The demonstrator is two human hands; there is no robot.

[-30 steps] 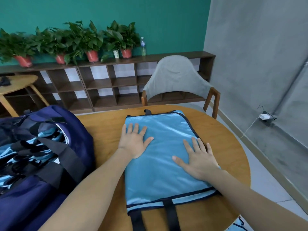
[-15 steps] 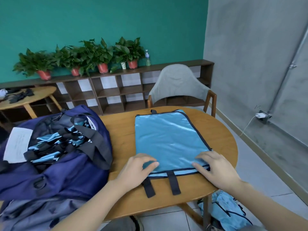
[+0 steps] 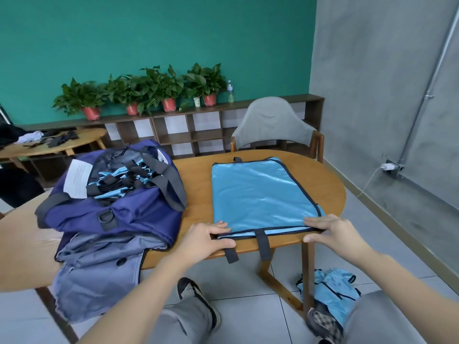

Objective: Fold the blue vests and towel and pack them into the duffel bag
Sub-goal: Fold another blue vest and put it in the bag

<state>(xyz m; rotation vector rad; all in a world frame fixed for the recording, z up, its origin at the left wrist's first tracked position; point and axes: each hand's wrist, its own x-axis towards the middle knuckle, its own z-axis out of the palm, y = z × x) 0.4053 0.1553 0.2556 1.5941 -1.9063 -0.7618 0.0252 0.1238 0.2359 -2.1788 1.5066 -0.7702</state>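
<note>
Left hand [image 3: 207, 240]: fingers [image 3: 218, 225] curled over the near left corner of the blue vest [image 3: 260, 194], thumb extended along the near hem beneath them, the corner pinched between fingers and thumb. Right hand [image 3: 331, 233]: fingers [image 3: 316, 222] laid on top of the near right corner, thumb under the hem, the same pinch grip, gap narrow and filled by fabric. Blue vest: lying flat on the wooden table [image 3: 198, 184], spread away from both sets of fingertips toward the far edge, dark piping along its right side and far edge. Two dark straps [image 3: 263, 244]: hanging over the table's near edge between the two hands, one just beside the left thumb, the other nearer the middle. Navy duffel bag [image 3: 119, 209]: left of the left fingers, well apart from them, mouth open, blue fabric with black straps visible inside, a white paper [image 3: 77, 178] at its far left lip. Grey garment [image 3: 99, 269]: under the bag's near side, draped off the table edge, below and left of the left hand. Second heap of blue vests [image 3: 330, 289]: on the floor below the right hand, beside the table leg. Grey chair [image 3: 275, 125]: beyond the vest's far edge. Row of potted plants [image 3: 149, 90]: on the low shelf against the green wall.
</note>
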